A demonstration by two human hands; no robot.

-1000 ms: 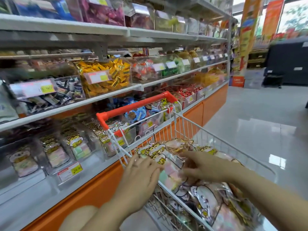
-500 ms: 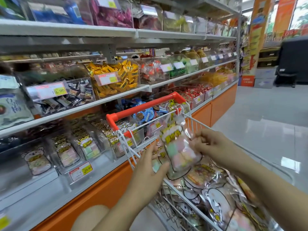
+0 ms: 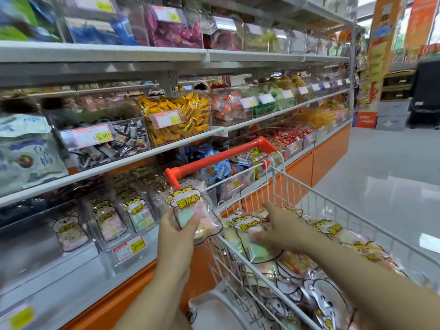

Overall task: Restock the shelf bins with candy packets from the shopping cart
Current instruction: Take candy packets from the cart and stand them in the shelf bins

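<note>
Packet (image 3: 188, 206) moved into left hand (image 3: 176, 234), near 16.80 tag (image 3: 129, 247).

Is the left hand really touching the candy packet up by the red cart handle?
Touching. The head view shows the left hand gripping the candy packet, thumb pressed across its lower front.

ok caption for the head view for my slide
Left hand holds a candy packet; right hand reaches for another packet in the cart.
</note>
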